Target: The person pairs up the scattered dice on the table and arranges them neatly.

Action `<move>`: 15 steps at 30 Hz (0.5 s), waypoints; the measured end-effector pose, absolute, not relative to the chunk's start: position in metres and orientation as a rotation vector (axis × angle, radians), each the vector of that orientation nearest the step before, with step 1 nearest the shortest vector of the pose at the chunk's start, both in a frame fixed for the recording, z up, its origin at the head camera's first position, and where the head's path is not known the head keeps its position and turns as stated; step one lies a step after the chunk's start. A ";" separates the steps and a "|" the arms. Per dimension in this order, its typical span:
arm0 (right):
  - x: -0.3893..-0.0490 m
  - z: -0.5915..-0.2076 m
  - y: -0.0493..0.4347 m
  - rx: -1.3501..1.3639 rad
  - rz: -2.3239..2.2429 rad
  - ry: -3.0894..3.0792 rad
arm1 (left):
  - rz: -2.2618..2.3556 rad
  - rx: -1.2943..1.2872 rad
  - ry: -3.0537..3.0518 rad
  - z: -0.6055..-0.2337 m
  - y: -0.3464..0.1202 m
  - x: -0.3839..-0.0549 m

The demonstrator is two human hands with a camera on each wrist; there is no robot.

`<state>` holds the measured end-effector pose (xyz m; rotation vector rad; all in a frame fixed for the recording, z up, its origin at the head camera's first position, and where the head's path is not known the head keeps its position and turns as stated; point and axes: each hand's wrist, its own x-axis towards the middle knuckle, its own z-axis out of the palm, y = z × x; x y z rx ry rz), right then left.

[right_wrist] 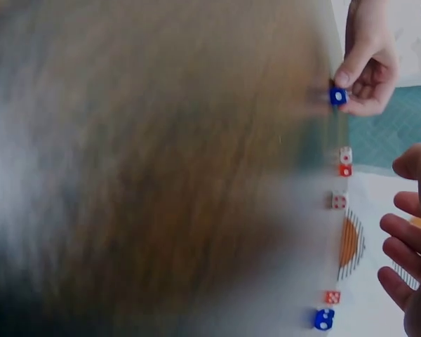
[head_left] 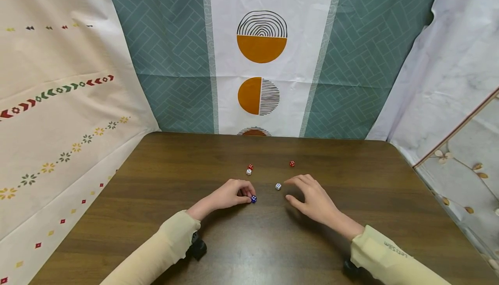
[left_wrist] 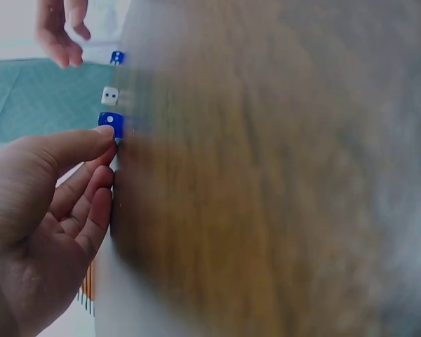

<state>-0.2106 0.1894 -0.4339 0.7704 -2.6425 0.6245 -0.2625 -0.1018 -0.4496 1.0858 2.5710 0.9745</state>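
In the head view my left hand (head_left: 232,194) reaches in from the left, thumb and fingertips pinching a blue die (head_left: 254,199) that sits low at the wooden table top. The left wrist view shows the thumb against this blue die (left_wrist: 111,124), other fingers bent behind it. My right hand (head_left: 313,200) hovers over the table, fingers spread and loosely bent, holding nothing. Just left of its fingertips lies a white die (head_left: 278,186). A second blue die (right_wrist: 324,319) shows in the right wrist view, hidden behind the right hand in the head view.
Farther back on the brown table (head_left: 187,155), a red die (head_left: 250,166) and a white die (head_left: 248,172) lie together. Another red die (head_left: 292,163) is off to their right. A patterned curtain (head_left: 171,59) hangs behind the table, with cloths on both sides.
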 end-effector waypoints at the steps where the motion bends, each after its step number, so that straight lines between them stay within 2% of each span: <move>1: -0.210 -0.434 0.188 0.767 0.644 -2.641 | 0.978 1.077 2.571 -0.450 -0.101 -0.262; 15: -0.200 -0.445 0.164 0.716 0.800 -2.701 | 1.056 1.053 2.584 -0.452 -0.080 -0.245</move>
